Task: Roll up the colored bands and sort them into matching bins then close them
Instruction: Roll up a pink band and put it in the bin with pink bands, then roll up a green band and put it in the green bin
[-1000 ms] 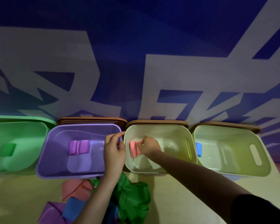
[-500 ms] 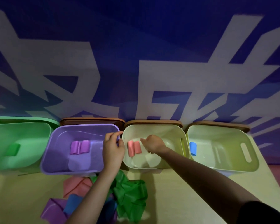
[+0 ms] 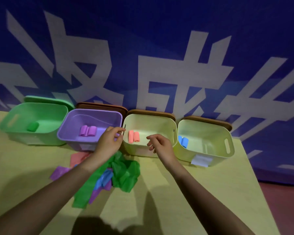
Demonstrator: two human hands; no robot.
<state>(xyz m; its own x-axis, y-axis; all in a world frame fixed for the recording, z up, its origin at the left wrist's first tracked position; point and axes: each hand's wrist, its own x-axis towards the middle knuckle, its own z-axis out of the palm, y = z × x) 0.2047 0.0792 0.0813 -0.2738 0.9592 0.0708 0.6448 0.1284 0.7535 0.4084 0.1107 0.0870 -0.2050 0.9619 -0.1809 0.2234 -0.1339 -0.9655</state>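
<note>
Left hand [image 3: 109,143] with fingers loosely curled, fingertips at the near rim where the purple bin [image 3: 71,128] meets the cream bin [image 3: 166,122]; whether it touches either rim cannot be told, and it holds nothing visible. Right hand [image 3: 159,144] hovers over the near wall of the same cream bin, fingers relaxed and apart — empty.

Between the two hands, on the floor of that cream bin, lie two pink rolled bands [image 3: 134,136], side by side and touching. Just left of the left hand, inside the purple bin, rest two purple rolled bands [image 3: 88,131], also touching. Farther left, the green bin [image 3: 15,116] contains one green rolled band [image 3: 32,127]. Right of the right hand, a second cream bin [image 3: 210,133] holds blue rolled bands [image 3: 183,141] against its left wall; their number is unclear.

Below the left wrist, on the yellow table [image 3: 185,192], lies a loose pile of unrolled bands [image 3: 119,173] — green uppermost, with blue, purple and pink strips partly under the forearm.

Behind the bins stand their lids: one green lid [image 3: 47,100] and three brown lids [image 3: 102,106], leaning by a blue banner [image 3: 143,31] with white characters. All four bins are open.
</note>
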